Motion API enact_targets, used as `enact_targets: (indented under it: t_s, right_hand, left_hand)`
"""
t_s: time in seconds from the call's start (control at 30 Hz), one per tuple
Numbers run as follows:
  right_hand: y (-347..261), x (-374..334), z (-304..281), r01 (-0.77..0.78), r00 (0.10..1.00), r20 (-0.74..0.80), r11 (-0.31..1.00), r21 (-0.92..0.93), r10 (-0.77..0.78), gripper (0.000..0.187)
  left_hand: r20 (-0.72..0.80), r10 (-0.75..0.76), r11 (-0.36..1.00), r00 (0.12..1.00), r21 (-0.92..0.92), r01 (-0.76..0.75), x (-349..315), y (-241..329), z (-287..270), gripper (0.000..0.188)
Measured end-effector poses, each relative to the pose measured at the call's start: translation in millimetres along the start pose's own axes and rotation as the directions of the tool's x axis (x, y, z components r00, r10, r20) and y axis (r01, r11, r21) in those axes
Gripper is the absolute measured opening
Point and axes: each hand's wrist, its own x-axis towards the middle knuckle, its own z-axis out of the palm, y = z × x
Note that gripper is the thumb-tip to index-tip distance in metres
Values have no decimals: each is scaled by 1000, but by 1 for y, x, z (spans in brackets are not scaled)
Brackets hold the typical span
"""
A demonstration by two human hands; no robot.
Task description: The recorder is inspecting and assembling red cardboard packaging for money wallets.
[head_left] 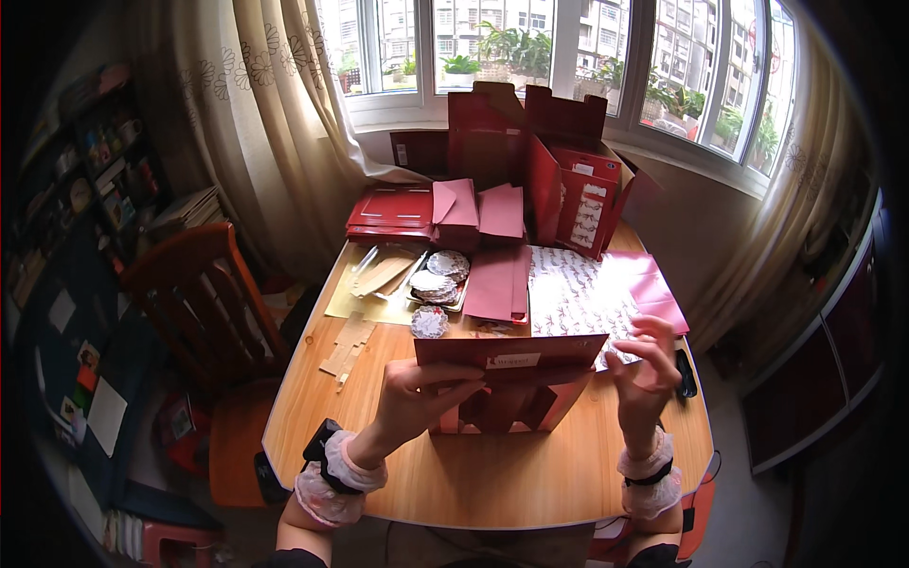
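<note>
A dark red cardboard box [492,417] with cut-out openings in its near side stands at the middle of the table. Its top panel [559,352] carries a white label [512,361]. My left hand [421,390] grips the left part of that panel, fingers over it. Right of the box, my right hand [648,371] is raised, fingers bent and apart, with nothing visible between them. Behind it lies a white sheet with rows of brown-patterned stickers [568,289], partly covered by the hand and washed out by glare.
Pink-red card pieces [494,284], a tray of round white scalloped pieces [434,284] and tan card strips [347,347] lie on the table [322,426]. Flat red boxes [390,208] and a tall open red box [579,194] stand behind. A wooden chair [204,322] is at the left.
</note>
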Motion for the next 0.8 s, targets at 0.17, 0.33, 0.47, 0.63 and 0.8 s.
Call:
enact_targets:
  t_s: [0.17, 0.33, 0.47, 0.63, 0.8]
  right_hand:
    - [-38, 6, 2, 415, 895, 255, 892, -177, -366, 28]
    - [-42, 1, 38, 561, 760, 497, 810, -174, -419, 31]
    - [-50, -3, 51, 543, 791, 465, 805, -238, -396, 28]
    - [-54, -5, 56, 464, 840, 418, 857, -225, -346, 24]
    - [-52, -7, 55, 479, 825, 446, 849, -223, -348, 26]
  left_hand:
    - [8, 61, 998, 998, -3, -61, 1, 0, 2, 19]
    - [-3, 113, 992, 994, 58, -112, -1, -1, 2, 20]
    - [-7, 85, 995, 996, 51, -84, -3, -3, 3, 21]
    - [-31, 114, 993, 993, 43, -113, -4, -2, 3, 21]
    - [-5, 111, 993, 994, 50, -110, -2, -1, 3, 19]
